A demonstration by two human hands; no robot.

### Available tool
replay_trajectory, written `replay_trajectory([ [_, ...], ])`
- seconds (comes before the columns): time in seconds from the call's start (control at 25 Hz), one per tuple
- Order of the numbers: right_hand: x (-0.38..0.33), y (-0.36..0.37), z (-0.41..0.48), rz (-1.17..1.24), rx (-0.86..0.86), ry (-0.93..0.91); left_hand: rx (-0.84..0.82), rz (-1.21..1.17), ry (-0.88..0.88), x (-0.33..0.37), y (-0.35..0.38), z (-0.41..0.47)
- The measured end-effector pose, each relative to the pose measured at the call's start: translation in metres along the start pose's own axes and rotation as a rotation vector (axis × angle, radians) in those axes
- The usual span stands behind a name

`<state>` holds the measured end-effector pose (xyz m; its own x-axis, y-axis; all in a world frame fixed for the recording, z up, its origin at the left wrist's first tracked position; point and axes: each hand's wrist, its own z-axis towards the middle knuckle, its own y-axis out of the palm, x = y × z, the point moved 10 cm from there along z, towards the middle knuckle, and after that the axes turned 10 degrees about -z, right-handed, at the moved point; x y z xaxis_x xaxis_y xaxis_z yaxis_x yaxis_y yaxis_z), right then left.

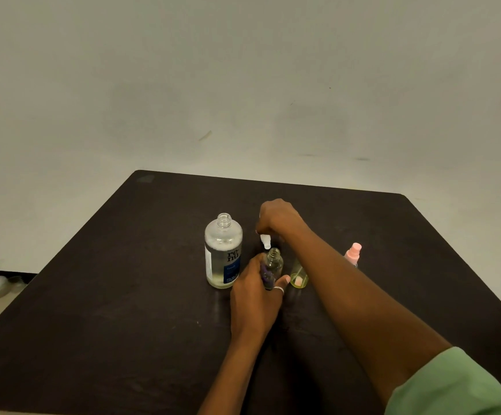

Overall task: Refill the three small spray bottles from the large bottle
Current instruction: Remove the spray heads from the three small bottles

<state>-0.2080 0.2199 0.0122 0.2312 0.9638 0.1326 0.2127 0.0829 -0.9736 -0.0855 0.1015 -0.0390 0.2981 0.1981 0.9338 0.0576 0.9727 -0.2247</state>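
Clear plastic fills the centre of the frame. My left hand [255, 292] has its fingers and thumb curled round the small purple-labelled spray bottle [272, 266]. The bottle is upright with its neck open, and my grip hides its base. Just above and left of that neck my right hand [277, 220] is closed, fingers pointing down, pinching the white spray head [265, 241], which is clear of the bottle.

Just left of the held bottle the large bottle [223, 250] stands on the dark bench [123, 295]. It has "renu" on its label, is uncapped, and holds liquid well up its body. To the right, partly behind my right forearm, is the small green bottle [298, 277]; I cannot tell whether its top is on. Further right, the pink-topped spray bottle [352, 254] has its head fitted.

I judge this to be the opening of the first small bottle, with pouring not yet begun. Next I need to set the spray head down on the bench and free the right hand for the large bottle. Then I tilt it slowly over a very narrow neck while the left hand steadies the small one. With a wide mouth over a small target, a spill seems likely.
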Motion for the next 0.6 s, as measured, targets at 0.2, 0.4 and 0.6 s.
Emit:
replay_trajectory([
  [0.2, 0.015, -0.036, -0.016, -0.008, 0.096, 0.0, 0.021, 0.008, -0.007, -0.005, 0.0, 0.0],
  [0.4, 0.03, -0.064, -0.041, -0.02, 0.174, -0.014, 0.036, 0.011, -0.057, -0.01, -0.004, -0.006],
  [0.6, 0.041, -0.066, -0.08, -0.052, 0.139, -0.165, 0.046, 0.128, -0.061, 0.005, -0.016, -0.05],
])
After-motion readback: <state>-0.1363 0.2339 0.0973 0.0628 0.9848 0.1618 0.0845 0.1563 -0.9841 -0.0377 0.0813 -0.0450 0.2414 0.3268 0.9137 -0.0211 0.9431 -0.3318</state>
